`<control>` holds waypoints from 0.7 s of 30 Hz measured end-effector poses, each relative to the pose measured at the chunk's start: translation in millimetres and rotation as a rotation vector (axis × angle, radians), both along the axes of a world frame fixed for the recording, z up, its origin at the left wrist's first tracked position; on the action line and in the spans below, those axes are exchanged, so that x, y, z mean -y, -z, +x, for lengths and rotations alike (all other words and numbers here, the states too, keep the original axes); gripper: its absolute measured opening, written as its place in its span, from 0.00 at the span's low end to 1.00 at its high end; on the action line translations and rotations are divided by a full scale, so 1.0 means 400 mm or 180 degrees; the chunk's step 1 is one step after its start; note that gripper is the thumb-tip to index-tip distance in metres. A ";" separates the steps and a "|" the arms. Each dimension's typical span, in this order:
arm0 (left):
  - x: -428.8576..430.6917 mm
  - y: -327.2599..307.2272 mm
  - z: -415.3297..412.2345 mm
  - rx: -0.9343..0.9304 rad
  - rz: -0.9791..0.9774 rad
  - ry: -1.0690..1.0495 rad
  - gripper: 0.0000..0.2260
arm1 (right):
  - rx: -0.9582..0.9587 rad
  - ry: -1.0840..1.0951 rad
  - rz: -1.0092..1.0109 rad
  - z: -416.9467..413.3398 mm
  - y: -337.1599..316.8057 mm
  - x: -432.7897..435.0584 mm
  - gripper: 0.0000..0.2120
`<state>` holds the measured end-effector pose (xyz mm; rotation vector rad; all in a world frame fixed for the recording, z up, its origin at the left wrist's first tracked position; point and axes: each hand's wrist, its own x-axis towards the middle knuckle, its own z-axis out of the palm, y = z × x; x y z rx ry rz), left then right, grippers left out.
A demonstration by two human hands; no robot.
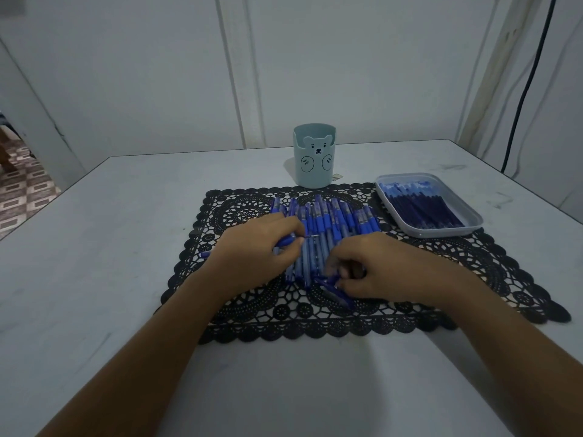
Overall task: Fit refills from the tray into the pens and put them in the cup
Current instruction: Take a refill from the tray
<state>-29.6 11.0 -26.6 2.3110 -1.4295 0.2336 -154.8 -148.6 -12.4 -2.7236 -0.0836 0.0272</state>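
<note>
Several blue pens [328,219] lie side by side on a black lace mat [473,257]. My left hand [252,250] grips one blue pen [285,240]; its metal tip pokes out to the right past my fingers. My right hand [375,269] lies at the near end of the row, fingers curled round a blue pen cap or part [334,290]; what exactly it is stays partly hidden. A pale blue cup [314,156] with a bear face stands behind the mat. A clear tray [473,222] holding several dark blue refills [422,206] sits at the right.
The mat lies on a white table [110,231] whose left edge drops to a patterned floor. A white wall stands close behind the cup, and a black cable hangs at the far right.
</note>
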 end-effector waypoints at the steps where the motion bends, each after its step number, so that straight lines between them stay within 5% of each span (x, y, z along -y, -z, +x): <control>1: 0.002 -0.001 -0.001 0.0003 -0.0013 0.0023 0.06 | 0.0070 0.0062 0.0046 0.001 -0.001 0.001 0.08; 6: 0.007 0.006 -0.004 0.0010 -0.0246 0.0254 0.05 | 0.0841 0.0790 0.0906 0.008 -0.005 0.001 0.06; 11: 0.014 0.006 -0.012 -0.0084 -0.0330 0.0649 0.13 | 0.0852 0.0794 0.1223 0.018 0.006 -0.015 0.02; 16: 0.010 -0.001 0.001 -0.0299 -0.0389 0.0421 0.06 | 0.0951 0.1135 0.1457 0.012 -0.015 0.036 0.03; 21: -0.003 0.008 0.033 -0.0347 -0.0528 0.0070 0.12 | 0.2121 0.2340 0.1476 0.016 -0.020 0.110 0.05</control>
